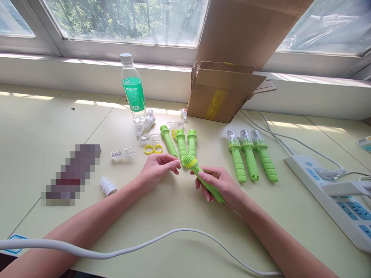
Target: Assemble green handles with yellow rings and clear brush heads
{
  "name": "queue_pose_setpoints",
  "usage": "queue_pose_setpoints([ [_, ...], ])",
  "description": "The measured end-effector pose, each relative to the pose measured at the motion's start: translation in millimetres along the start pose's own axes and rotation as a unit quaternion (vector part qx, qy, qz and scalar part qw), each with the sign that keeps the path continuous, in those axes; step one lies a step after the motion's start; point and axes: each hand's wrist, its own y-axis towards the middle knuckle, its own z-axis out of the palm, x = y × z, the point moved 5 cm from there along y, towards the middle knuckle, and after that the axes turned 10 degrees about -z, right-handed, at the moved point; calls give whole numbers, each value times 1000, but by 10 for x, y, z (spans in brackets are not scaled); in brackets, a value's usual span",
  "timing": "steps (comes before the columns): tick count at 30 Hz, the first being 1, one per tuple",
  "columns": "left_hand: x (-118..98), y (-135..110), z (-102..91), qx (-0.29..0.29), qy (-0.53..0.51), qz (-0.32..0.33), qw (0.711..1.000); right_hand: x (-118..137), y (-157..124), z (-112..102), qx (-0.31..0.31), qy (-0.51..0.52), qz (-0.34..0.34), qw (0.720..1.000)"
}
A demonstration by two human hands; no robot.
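My right hand (218,183) is wrapped round a green plastic handle (204,179) with a threaded top, tilted up to the left. A yellow ring (191,163) sits just below its thread. Close to that threaded end is my left hand (159,170), thumb and fingertips pinched together; whether anything is between them is too small to tell. Behind lie three similar green handles (181,143). Two yellow rings (153,149) rest beside clear ribbed plastic covers (123,153), and another yellow ring (174,133) lies by the handles.
Three green handles with clear tops (245,154) lie to the right, near a power strip (330,193). A water bottle (133,90) and cardboard box (226,92) stand at the back. White-based clear piece (108,186) lies left. A white cable (185,230) crosses in front.
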Motion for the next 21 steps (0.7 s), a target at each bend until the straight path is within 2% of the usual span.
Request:
queue_pose_setpoints([
  [8,-6,1,-11,-12,3,1,1000,-5,0,6,-2,-7,6,1000],
  [21,4,0,-8,4,-2,-4,1000,6,-5,5,-7,-7,10,1000],
])
